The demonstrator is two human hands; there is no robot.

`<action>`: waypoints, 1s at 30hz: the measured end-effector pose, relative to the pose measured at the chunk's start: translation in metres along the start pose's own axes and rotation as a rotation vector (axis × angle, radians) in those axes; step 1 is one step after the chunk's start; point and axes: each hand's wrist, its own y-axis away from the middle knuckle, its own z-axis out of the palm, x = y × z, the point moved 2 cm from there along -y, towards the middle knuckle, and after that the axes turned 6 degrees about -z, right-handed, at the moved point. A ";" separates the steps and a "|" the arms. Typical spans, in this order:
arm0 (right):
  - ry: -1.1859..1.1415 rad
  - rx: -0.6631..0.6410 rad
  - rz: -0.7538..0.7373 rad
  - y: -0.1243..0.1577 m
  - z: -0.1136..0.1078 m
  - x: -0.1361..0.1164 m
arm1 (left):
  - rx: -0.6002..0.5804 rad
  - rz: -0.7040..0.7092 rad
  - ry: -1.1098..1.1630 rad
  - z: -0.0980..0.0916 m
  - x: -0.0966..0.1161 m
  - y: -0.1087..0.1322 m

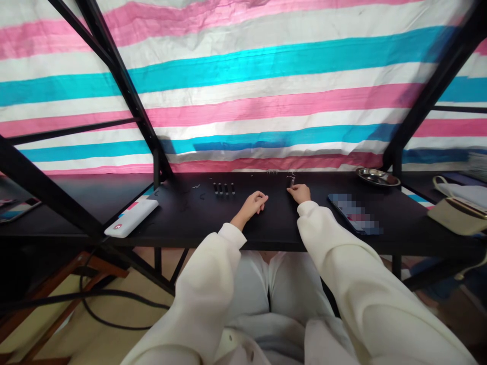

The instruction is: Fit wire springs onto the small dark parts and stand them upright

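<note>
Beyond the fingertips of my right hand [299, 192], a small dark cylinder [292, 181] stands up from the table; the thumb and forefinger are closed on its lower part. My left hand [254, 204] hovers at or rests on the tabletop, its fingers curled together. Whether anything lies inside that curl is hidden. To the left of it, several small black cylinders [224, 189] with pale ends form a short row. They look like the piece in my right hand, but are too small to name.
On the black table [281, 223] are a white power bank [132, 218], a phone [348, 213] and a shiny metal dish [378, 177]. Thin pale scraps lie toward the back edge. Black metal posts stand at both sides before a striped sheet. A beige bag [458, 215] sits far right.
</note>
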 end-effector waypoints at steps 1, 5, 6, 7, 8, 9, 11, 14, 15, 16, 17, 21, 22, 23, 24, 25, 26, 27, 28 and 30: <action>0.002 -0.007 -0.001 -0.001 0.000 0.000 | 0.000 -0.001 -0.003 0.000 0.000 0.000; 0.006 -0.070 0.004 -0.004 -0.003 0.001 | -0.003 0.003 -0.002 -0.002 -0.001 0.000; 0.008 -0.084 0.007 -0.005 -0.005 0.001 | -0.004 0.003 0.004 -0.002 -0.001 0.000; 0.011 -0.094 0.008 -0.006 -0.007 0.001 | -0.004 0.003 0.009 -0.002 -0.002 -0.001; 0.014 -0.105 0.008 -0.006 -0.008 0.002 | -0.006 0.003 0.013 -0.003 -0.002 -0.001; 0.017 -0.117 0.005 -0.007 -0.010 0.002 | -0.007 0.004 0.016 -0.003 -0.003 -0.001; 0.025 -0.148 -0.001 -0.010 -0.012 0.004 | -0.008 0.007 0.016 -0.004 -0.004 -0.001; 0.022 -0.183 -0.013 -0.014 -0.015 0.007 | -0.001 0.003 0.014 -0.004 -0.004 -0.001; 0.017 -0.197 -0.015 -0.016 -0.016 0.008 | 0.000 0.001 0.012 -0.005 -0.005 -0.001; 0.013 -0.219 -0.013 -0.018 -0.016 0.009 | 0.000 0.001 0.009 -0.005 -0.005 -0.001; 0.010 -0.250 -0.008 -0.019 -0.017 0.010 | -0.001 0.005 0.007 -0.005 -0.005 -0.001; 0.048 -0.382 0.036 -0.023 -0.019 0.009 | -0.008 0.024 -0.004 -0.005 -0.005 0.000; 0.062 -0.394 0.043 -0.024 -0.020 0.008 | -0.009 0.027 -0.005 -0.005 -0.005 0.000; 0.069 -0.397 0.043 -0.024 -0.020 0.007 | -0.009 0.030 -0.007 -0.005 -0.005 0.000; 0.068 -0.394 0.036 -0.025 -0.020 0.006 | -0.008 0.031 -0.009 -0.005 -0.005 0.000; 0.060 -0.388 0.023 -0.025 -0.021 0.004 | -0.007 0.032 -0.011 -0.005 -0.005 0.000; 0.050 -0.381 0.008 -0.024 -0.020 0.003 | -0.006 0.032 -0.012 -0.005 -0.005 0.000; 0.043 -0.376 -0.006 -0.024 -0.020 0.003 | -0.004 0.032 -0.013 -0.005 -0.006 0.000; 0.040 -0.374 -0.016 -0.023 -0.020 0.002 | -0.003 0.031 -0.013 -0.005 -0.006 0.000; 0.048 -0.353 -0.032 -0.021 -0.018 0.001 | -0.004 0.031 -0.013 -0.005 -0.007 -0.001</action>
